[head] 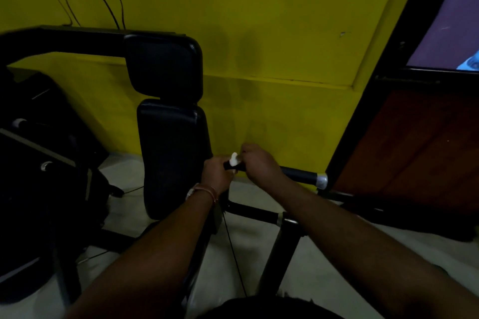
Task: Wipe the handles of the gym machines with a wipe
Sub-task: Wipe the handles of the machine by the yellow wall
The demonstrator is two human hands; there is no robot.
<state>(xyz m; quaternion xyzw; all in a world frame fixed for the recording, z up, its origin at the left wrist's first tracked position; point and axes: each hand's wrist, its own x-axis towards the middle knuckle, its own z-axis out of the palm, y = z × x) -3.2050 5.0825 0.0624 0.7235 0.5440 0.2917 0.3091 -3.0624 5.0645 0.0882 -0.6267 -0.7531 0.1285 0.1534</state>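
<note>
A small white wipe (234, 159) is held against a black handle (295, 173) of a gym machine, between the two hands. The left hand (216, 173) is curled around the near end of the handle, just beside the wipe. The right hand (256, 162) is closed over the handle on the other side, and the wipe seems to be pinched by its fingers, though the dim light makes this hard to tell. The handle sticks out to the right and ends in a silver cap (321, 181). That long part past the right hand is bare, so it is judged that it has not been wiped yet. A second bar (255, 212) with a silver ring is seen lower down, near the floor (337, 254). More dark machines (39, 153) are seen on the left, and a black padded seat back (172, 153) stands by the yellow wall (259, 21). Most of the job looks left to do.
</note>
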